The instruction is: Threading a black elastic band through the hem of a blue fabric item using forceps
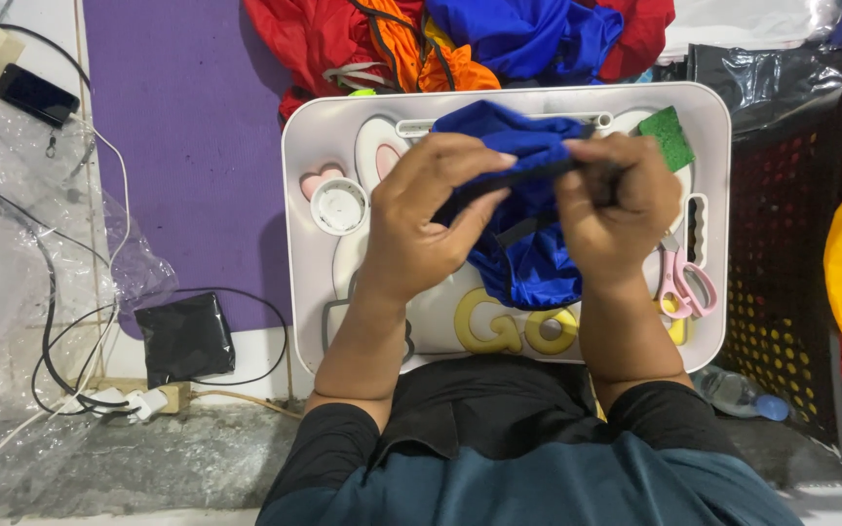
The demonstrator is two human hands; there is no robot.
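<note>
both hands — left hand [419,219], right hand [608,209] — gripping blue cloth [528,258]

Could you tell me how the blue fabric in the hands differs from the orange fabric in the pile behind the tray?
The blue fabric is held over the white tray, pinched by the left hand and right hand; the orange fabric lies untouched on the heap beyond the tray. A black strap runs along the blue piece; the orange one shows dark trim lines. Both are crumpled, shiny cloth.
</note>
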